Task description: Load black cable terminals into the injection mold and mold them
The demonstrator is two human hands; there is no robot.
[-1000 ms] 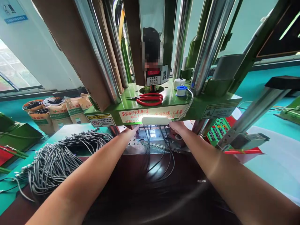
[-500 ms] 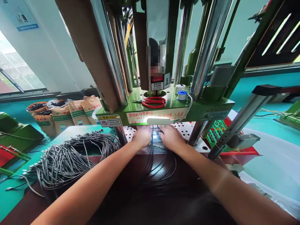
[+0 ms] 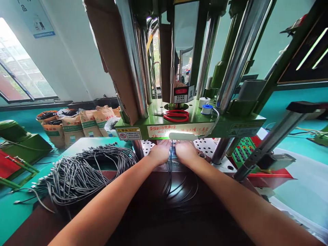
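Note:
Both my hands reach under the green press plate (image 3: pixel 220 129), over the metal mould (image 3: pixel 175 163) on the lower bed. My left hand (image 3: pixel 161 152) lies at the mould's left side, its visible fingers stretched forward and flat. My right hand (image 3: pixel 186 152) is at the right side with fingers curled downward; the fingertips and anything in them are hidden. Between the hands, several thin black cables (image 3: pixel 169 177) run out of the mould. They hang toward me over the dark tabletop (image 3: pixel 159 215). A white lamp bar (image 3: pixel 182 136) shines just above my fingers.
Red-handled pliers (image 3: pixel 176 116) and a blue spool (image 3: pixel 206 109) sit on the press plate. A big bundle of grey cables (image 3: pixel 82 174) lies at the left. Steel columns (image 3: pixel 221 150) flank the bed. A green button panel (image 3: pixel 243 150) stands at right, paper sacks (image 3: pixel 73 128) behind left.
The head view has shifted, so the scene sits further right and slightly differently framed. My right hand's fingers, partly visible earlier near a dark cable, are now curled and more hidden.

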